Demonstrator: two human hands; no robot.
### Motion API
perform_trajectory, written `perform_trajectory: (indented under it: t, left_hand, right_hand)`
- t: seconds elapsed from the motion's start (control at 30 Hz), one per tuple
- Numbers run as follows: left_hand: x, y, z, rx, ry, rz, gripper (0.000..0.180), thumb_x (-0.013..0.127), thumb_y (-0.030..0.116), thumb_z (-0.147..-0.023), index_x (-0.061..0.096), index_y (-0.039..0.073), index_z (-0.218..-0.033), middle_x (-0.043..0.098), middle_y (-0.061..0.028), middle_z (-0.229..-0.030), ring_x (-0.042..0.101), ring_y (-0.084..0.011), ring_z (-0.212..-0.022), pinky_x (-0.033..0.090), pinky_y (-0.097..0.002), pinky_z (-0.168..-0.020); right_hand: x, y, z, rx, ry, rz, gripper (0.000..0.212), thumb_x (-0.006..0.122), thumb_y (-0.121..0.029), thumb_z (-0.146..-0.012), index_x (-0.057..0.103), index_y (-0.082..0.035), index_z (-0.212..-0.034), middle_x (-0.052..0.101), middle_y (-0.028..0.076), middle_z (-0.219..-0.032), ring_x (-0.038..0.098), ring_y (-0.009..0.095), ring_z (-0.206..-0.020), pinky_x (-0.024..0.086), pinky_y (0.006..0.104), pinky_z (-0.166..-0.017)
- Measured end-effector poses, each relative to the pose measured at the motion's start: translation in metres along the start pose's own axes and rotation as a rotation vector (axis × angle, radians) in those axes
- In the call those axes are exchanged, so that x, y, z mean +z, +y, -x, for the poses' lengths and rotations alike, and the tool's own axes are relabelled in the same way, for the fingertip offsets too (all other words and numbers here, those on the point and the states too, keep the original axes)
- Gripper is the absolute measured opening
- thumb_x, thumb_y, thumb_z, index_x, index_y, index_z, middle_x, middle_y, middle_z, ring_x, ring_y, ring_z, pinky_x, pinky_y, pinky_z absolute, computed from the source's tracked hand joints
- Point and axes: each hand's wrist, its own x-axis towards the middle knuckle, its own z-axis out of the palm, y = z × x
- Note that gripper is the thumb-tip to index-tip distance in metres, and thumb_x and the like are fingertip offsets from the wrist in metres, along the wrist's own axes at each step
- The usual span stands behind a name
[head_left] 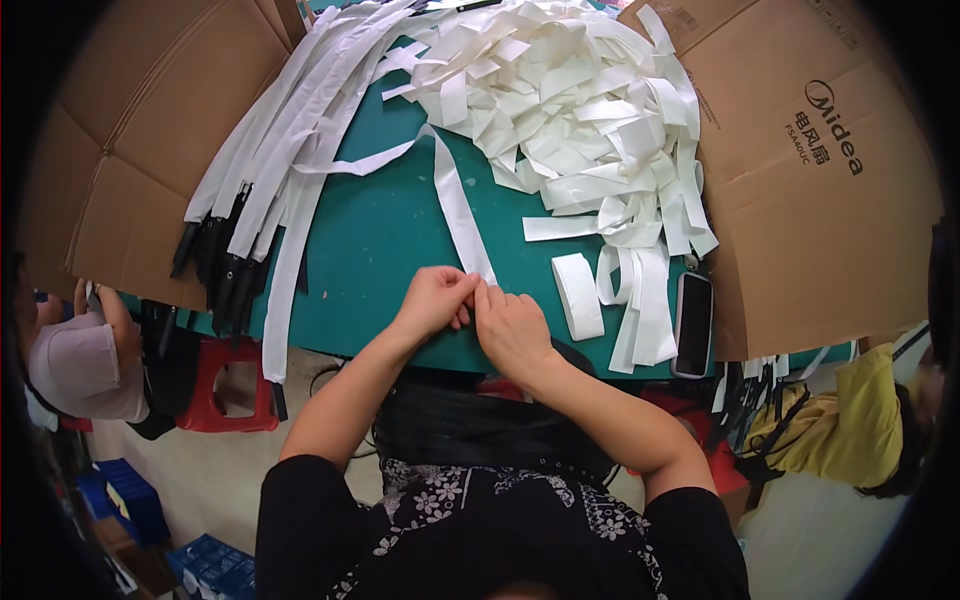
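A long white fabric-like strip (457, 213) runs down the green table to my fingers, its far part bending left toward a bundle of strips. My left hand (436, 302) is closed, thumb and fingertips pinching at the near end of this strip. Right beside it, my right hand (513, 328) is also closed, its fingers over the strip's end. The fingertips of both hands meet there and hide the very end. To the right of my right hand lies a folded white strip (578, 297), apart from it.
A large heap of white strips (570, 100) covers the back right. Long white sleeves (290, 130) with black ends hang off the left edge. A phone (692, 325) lies at right. Cardboard panels (150, 130) flank both sides. People sit left and right; a red stool (228, 385) stands at left.
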Motion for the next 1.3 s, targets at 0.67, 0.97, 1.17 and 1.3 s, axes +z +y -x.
perform_trajectory:
  t: [0.67, 0.97, 1.17, 1.3]
  left_hand:
    - [-0.006, 0.011, 0.015, 0.093, -0.026, 0.252, 0.023, 0.056, 0.022, -0.086, 0.049, 0.008, -0.069, 0.049, 0.0015, -0.056, 0.044, -0.0058, -0.043, 0.034, -0.0174, -0.039]
    - [0.016, 0.004, 0.031, 0.086, -0.109, 0.247, 0.022, 0.056, 0.023, -0.086, 0.052, 0.005, -0.073, 0.047, 0.0022, -0.055, 0.042, -0.0051, -0.044, 0.032, -0.0172, -0.04]
    - [0.045, -0.011, 0.035, 0.186, -0.136, 0.147, 0.024, 0.056, 0.024, -0.086, 0.053, 0.003, -0.074, 0.05, -0.0001, -0.055, 0.044, -0.0069, -0.044, 0.033, -0.0193, -0.041]
    - [0.058, -0.007, 0.036, -0.054, -0.069, 0.593, 0.034, 0.051, 0.036, -0.087, 0.053, 0.004, -0.074, 0.049, -0.0022, -0.055, 0.048, -0.0126, -0.043, 0.037, -0.0213, -0.04]
  right_hand:
    - [-0.033, 0.043, 0.025, 0.938, -0.73, -1.847, 0.017, 0.057, -0.021, -0.085, 0.052, -0.006, -0.087, 0.053, 0.001, -0.075, 0.054, 0.011, -0.063, 0.05, 0.0259, -0.057]
    - [-0.018, 0.039, -0.007, 0.8, -0.438, -1.825, 0.026, 0.056, -0.02, -0.086, 0.052, -0.002, -0.103, 0.051, 0.0, -0.071, 0.045, 0.006, -0.057, 0.036, 0.0169, -0.043]
    - [-0.022, 0.047, -0.005, 0.905, -0.577, -1.662, 0.024, 0.048, -0.032, -0.088, 0.053, -0.008, -0.086, 0.048, 0.0, -0.075, 0.039, 0.008, -0.06, 0.034, 0.0226, -0.044]
    - [0.005, 0.044, 0.005, 0.275, 0.053, -0.806, 0.026, 0.043, -0.028, -0.088, 0.057, -0.006, -0.09, 0.049, 0.005, -0.087, 0.048, 0.013, -0.076, 0.043, 0.0288, -0.052]
